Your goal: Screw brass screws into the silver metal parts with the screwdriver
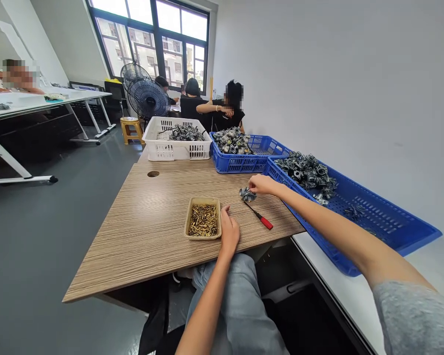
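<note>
My right hand (pixel 263 185) reaches across the table, fingers pinched together at the edge of a small heap of grey metal parts (pixel 247 195). Its fingertips are on a metal part, mostly hidden by the fingers. Just in front of the heap lies a screwdriver (pixel 265 222) with a red and black handle, its shaft pointing at the parts. My left hand (pixel 230 231) rests against the right side of a beige tray (pixel 187 231), fingers loosely extended and holding nothing visible. Many small brass-coloured screws (pixel 203 220) fill the tray.
A white basket (pixel 177 152) and a blue basket (pixel 231 163) with metal parts stand at the table's far end. A longer blue basket (pixel 395 236) with clamp-like metal parts (pixel 307 170) runs along the right. Beyond are a fan (pixel 148 98), a stool (pixel 131 129) and several seated people.
</note>
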`<state>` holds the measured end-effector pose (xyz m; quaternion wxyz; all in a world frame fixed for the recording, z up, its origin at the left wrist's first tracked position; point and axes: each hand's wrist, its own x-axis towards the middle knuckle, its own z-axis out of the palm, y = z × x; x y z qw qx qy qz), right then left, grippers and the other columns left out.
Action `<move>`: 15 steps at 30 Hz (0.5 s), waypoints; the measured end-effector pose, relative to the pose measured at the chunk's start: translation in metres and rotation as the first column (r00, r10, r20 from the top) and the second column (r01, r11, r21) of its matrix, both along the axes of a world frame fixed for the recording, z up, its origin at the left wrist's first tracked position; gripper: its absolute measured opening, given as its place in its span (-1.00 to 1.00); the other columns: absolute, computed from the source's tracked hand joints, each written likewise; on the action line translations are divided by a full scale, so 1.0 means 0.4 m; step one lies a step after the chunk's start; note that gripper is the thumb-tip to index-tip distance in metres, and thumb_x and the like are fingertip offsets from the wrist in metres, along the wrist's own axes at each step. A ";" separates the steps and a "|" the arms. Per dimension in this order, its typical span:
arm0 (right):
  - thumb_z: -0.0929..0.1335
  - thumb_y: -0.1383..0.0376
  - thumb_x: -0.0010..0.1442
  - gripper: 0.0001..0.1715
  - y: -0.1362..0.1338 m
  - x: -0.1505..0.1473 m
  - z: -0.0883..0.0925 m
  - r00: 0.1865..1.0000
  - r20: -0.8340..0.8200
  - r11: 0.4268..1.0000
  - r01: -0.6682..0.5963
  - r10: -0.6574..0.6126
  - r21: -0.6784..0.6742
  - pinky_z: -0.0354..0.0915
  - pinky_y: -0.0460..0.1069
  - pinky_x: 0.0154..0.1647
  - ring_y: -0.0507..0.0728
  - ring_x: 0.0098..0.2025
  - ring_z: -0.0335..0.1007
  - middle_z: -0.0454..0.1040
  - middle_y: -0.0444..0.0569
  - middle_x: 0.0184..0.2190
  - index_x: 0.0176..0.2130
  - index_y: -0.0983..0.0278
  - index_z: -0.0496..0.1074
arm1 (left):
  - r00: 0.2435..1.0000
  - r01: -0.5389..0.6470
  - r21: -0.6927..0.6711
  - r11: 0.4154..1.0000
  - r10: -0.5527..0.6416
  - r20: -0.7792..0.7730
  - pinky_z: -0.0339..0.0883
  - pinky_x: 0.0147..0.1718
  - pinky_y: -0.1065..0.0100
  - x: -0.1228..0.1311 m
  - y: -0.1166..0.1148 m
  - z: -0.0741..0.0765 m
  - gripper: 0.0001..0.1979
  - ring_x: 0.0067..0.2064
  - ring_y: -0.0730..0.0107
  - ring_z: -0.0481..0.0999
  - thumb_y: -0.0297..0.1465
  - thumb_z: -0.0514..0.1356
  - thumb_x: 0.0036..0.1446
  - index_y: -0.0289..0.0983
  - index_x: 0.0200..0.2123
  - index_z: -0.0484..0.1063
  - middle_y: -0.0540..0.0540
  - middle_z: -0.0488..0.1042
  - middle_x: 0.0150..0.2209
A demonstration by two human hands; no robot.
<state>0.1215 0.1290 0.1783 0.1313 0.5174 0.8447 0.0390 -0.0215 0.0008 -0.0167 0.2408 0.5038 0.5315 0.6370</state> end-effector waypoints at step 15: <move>0.46 0.24 0.31 -0.73 0.034 0.452 0.221 0.925 0.107 0.929 0.351 -0.364 0.117 0.30 -0.04 -0.16 0.21 -0.09 0.60 0.71 0.17 -0.09 -0.08 0.30 0.72 | 0.999 0.022 0.008 1.000 -0.023 0.044 0.32 0.37 -0.02 -0.001 0.016 -0.004 -0.59 0.27 0.08 0.45 -0.56 -0.01 0.27 -0.27 0.15 0.34 -0.32 0.45 0.16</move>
